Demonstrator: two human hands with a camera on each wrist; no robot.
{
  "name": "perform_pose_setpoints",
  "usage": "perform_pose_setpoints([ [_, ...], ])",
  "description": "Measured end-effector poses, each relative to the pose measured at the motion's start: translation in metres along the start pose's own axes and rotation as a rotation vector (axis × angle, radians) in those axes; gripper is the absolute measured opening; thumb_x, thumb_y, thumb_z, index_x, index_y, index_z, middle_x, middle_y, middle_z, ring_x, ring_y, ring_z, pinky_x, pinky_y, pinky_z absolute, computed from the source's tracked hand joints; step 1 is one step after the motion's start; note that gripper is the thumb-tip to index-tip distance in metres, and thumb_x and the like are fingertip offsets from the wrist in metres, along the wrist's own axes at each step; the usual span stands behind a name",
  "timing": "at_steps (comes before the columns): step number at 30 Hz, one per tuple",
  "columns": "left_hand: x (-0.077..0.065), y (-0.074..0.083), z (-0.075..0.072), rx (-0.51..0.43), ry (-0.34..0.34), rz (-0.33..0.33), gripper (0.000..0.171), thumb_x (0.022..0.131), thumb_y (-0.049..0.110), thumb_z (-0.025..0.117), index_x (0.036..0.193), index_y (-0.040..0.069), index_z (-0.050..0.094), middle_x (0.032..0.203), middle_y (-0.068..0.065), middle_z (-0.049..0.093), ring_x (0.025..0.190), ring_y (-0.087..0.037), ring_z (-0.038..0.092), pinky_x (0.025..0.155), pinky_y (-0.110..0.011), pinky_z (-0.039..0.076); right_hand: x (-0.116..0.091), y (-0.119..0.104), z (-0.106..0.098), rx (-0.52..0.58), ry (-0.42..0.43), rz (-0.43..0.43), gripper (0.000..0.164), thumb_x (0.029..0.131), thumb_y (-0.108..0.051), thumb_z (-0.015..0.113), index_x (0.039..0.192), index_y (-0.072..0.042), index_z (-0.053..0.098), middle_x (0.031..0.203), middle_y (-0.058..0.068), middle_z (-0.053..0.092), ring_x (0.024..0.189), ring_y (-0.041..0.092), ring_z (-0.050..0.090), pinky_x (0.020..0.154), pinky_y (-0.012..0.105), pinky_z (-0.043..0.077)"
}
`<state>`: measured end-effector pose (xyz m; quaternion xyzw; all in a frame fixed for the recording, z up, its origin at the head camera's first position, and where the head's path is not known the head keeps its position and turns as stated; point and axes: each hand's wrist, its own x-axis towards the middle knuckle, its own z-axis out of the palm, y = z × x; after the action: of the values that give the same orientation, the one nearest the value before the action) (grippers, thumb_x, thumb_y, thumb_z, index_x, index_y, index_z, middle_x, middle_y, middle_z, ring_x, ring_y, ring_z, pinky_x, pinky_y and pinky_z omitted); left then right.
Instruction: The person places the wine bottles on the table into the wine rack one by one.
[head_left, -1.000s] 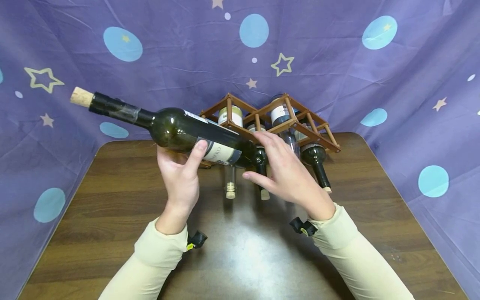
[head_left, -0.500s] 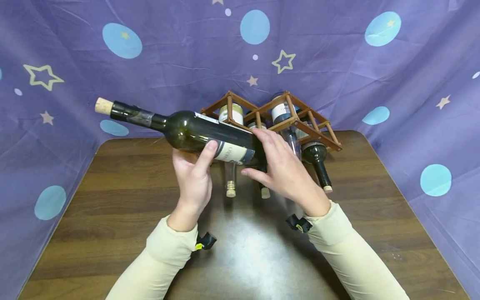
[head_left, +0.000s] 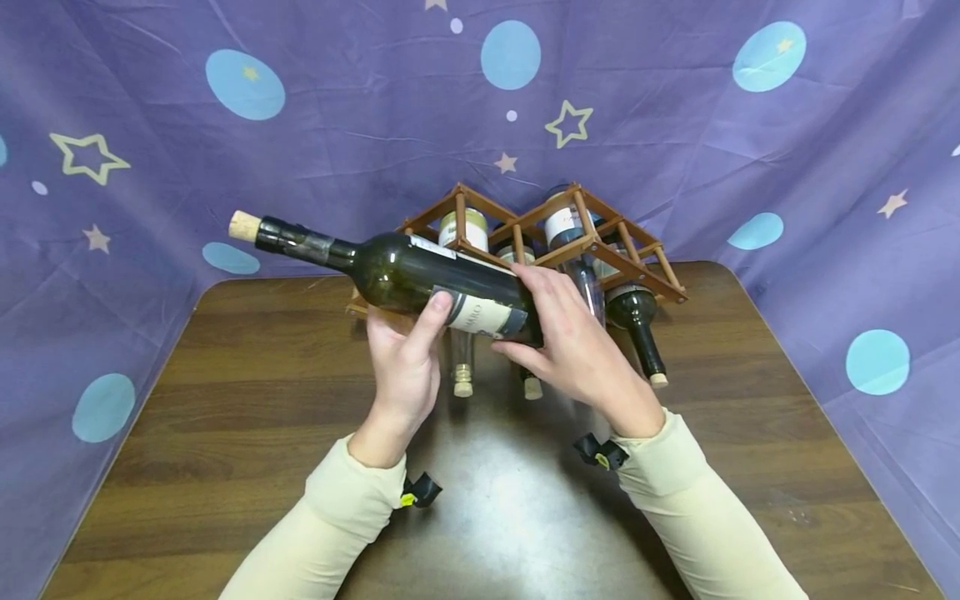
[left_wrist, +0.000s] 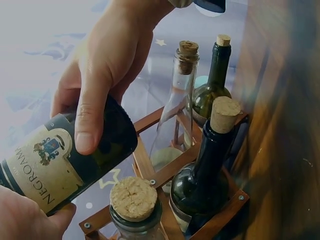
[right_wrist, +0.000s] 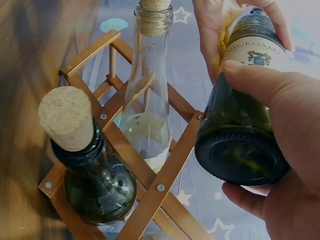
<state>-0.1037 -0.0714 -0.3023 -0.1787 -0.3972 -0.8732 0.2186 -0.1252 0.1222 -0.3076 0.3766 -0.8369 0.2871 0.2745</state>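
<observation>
A dark green wine bottle (head_left: 390, 275) with a cork and a cream label is held in the air, tilted, its neck toward the upper left and its base lower on the right. My left hand (head_left: 405, 362) grips its middle from below, thumb on the label's edge. Around the base end, my right hand (head_left: 573, 337) holds it, thumb on the near side and fingers over the far side. Behind and below stands a wooden wine rack (head_left: 637, 275). In the right wrist view, a clear corked bottle (right_wrist: 145, 95) and a dark corked bottle (right_wrist: 102, 192) rest in it.
The rack is at the back of the brown wooden table (head_left: 247, 400), near a purple star-patterned curtain (head_left: 360, 100). Corked necks stick out toward the front, among them a clear neck (head_left: 463, 354) and a dark bottle (head_left: 633, 312) at the right.
The wine bottle and my left hand have moved right and slightly down. My right hand has stayed nearly in place and now closes around the bottle's base end.
</observation>
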Motion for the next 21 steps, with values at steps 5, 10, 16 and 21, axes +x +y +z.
perform_pose_setpoints([
  [5,-0.002,-0.001,-0.001,-0.006,-0.023,-0.027,0.059,0.086,-0.012,0.064,0.14,0.003,0.045,0.113,-0.012,0.06,0.098,-0.02,0.06,0.087,-0.035,0.054,-0.002,0.002,0.0,0.014,0.024,-0.019,0.084,0.081,-0.032,0.081,0.147,0.0,0.04,0.141,0.014,0.048,0.125,0.03,0.045,0.108,0.04,0.034],
  [10,-0.001,-0.003,-0.003,0.019,-0.033,-0.034,0.056,0.084,-0.012,0.067,0.135,0.005,0.049,0.114,-0.011,0.061,0.1,-0.021,0.06,0.092,-0.037,0.051,-0.003,0.005,-0.003,-0.004,0.039,-0.031,0.082,0.081,-0.032,0.081,0.145,-0.001,0.041,0.14,0.013,0.049,0.125,0.029,0.045,0.108,0.041,0.033],
  [16,0.002,-0.001,-0.007,0.111,-0.083,-0.057,0.05,0.083,-0.011,0.068,0.129,0.005,0.055,0.116,-0.011,0.063,0.108,-0.024,0.059,0.1,-0.042,0.044,-0.005,0.009,-0.009,-0.016,0.055,-0.051,0.08,0.082,-0.031,0.08,0.145,-0.002,0.042,0.141,0.012,0.048,0.126,0.031,0.045,0.109,0.041,0.032],
  [21,0.003,0.005,-0.013,0.207,-0.109,-0.068,0.05,0.083,-0.01,0.069,0.129,0.006,0.055,0.118,-0.01,0.063,0.108,-0.022,0.06,0.099,-0.04,0.045,-0.008,0.013,-0.014,-0.023,0.065,-0.063,0.08,0.082,-0.03,0.08,0.145,0.001,0.042,0.14,0.014,0.049,0.125,0.032,0.045,0.109,0.041,0.032],
])
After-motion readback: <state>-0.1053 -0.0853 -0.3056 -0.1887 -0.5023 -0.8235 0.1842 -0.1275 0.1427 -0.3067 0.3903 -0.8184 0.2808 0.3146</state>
